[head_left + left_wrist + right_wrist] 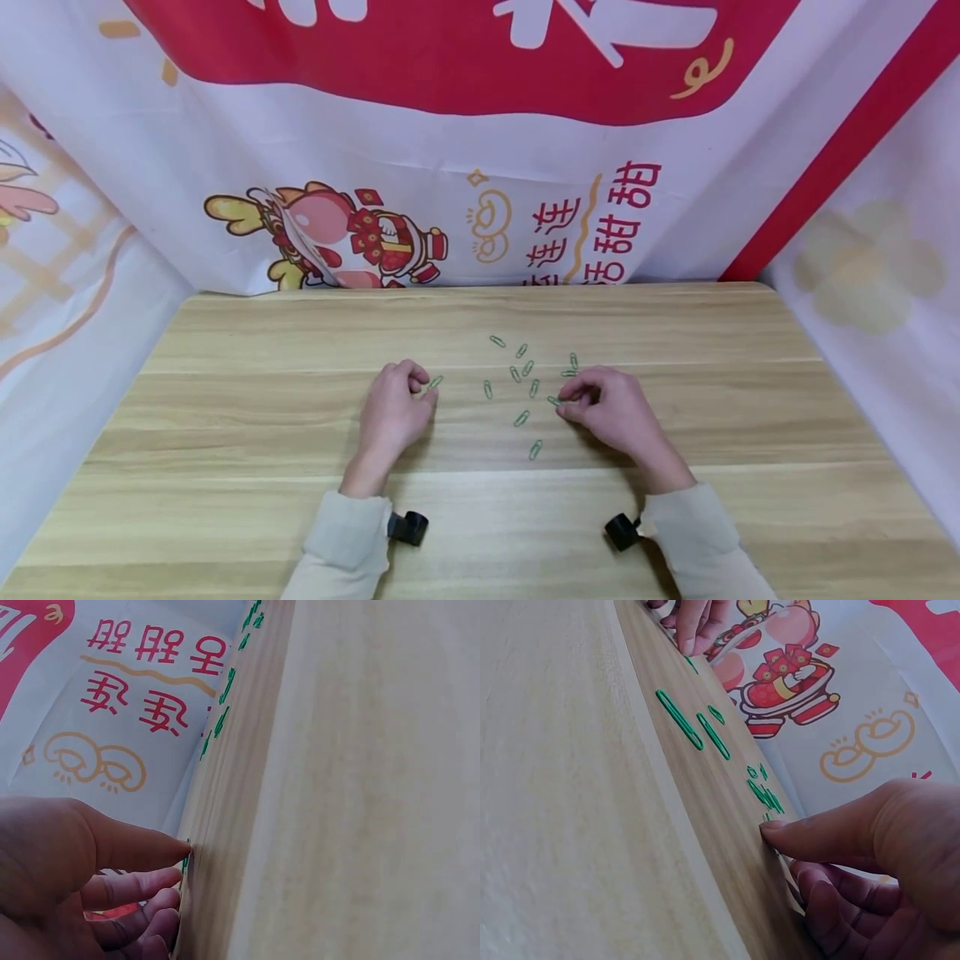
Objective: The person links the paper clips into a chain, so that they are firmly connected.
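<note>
Several green paper clips (521, 418) lie scattered on the wooden table between the two hands. On the left side, the left hand (396, 404) pinches one paper clip (435, 382) at thumb and fingertip. The left wrist view shows only a green sliver of that clip under the left thumb (142, 847). Over on the right, the right hand (611, 408) has thumb and index finger on another paper clip (553, 401), pinching its end. Two clips (573, 361) lie just beyond the right fingers. In the right wrist view the right thumb (832, 829) partly hides its clip.
The wooden tabletop (480, 533) ends at a printed white and red cloth (420, 142) hanging behind it. More cloth hangs at both sides. A small black camera (408, 528) sits at the left cuff, and another camera (622, 532) at the right cuff.
</note>
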`<state>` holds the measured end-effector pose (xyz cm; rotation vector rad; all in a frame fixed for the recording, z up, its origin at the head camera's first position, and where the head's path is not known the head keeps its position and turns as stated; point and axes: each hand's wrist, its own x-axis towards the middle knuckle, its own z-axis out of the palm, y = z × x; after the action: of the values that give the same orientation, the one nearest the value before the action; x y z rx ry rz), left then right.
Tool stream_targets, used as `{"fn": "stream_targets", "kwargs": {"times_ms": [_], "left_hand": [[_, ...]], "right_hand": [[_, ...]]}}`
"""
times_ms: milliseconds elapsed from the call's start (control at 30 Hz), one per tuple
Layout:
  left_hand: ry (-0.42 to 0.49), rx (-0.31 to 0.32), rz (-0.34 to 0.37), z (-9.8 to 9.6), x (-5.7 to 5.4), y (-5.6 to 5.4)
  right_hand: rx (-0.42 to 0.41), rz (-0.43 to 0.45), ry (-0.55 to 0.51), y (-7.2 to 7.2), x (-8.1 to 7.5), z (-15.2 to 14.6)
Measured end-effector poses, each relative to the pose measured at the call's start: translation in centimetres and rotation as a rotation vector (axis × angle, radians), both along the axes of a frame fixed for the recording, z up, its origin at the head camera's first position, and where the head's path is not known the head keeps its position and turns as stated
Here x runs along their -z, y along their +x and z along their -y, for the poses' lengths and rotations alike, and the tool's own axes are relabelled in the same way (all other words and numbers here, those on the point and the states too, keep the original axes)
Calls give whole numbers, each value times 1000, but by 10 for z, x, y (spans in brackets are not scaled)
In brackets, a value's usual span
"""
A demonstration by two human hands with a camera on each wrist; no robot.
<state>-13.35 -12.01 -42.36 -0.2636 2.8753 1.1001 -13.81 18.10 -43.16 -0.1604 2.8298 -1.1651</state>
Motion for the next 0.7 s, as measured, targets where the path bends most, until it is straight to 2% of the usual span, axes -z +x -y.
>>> {"fn": "stream_targets", "kwargs": {"times_ms": [167,467,700], "left_hand": [[22,-22,-27,1,1,1],[56,-80,-30,0,3,-2],[56,-81,-30,1,4,-4]], "right_hand": [[10,13,0,1,-1,2],[23,49,22,0,-1,5],[29,90,14,-1,-1,5]]}}
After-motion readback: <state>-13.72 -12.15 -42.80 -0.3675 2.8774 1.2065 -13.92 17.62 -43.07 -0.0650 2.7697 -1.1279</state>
